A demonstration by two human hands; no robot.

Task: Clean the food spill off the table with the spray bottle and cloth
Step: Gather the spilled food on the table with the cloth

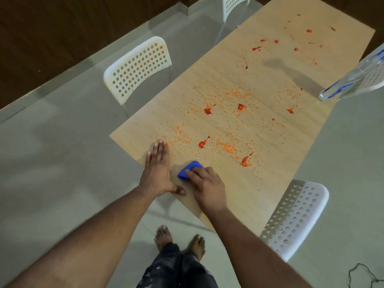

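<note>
We see a long rectangular table (259, 84) of pale wood-grain laminate, smooth and matte, strewn with a food spill (228, 129): glossy red sauce blots and fine orange crumbs, thickest across the table's middle and thinner toward its far end. At the table's near corner our right hand (207, 187) curls its fingers (192, 173) over a small bunched blue cloth (188, 170), pressing it to the wood; the cloth pokes out ahead of the fingertips, just short of the nearest crumbs. Our left hand (156, 169) lies flat beside it on the table's left edge, fingers straight and together, thumb spread toward the cloth. A clear plastic spray bottle with blue markings (353, 77) stands at the table's right edge, well apart from both hands. White perforated plastic chairs (137, 67) flank the table on grey floor tiles (52, 152), with open floor to the table's left.
</note>
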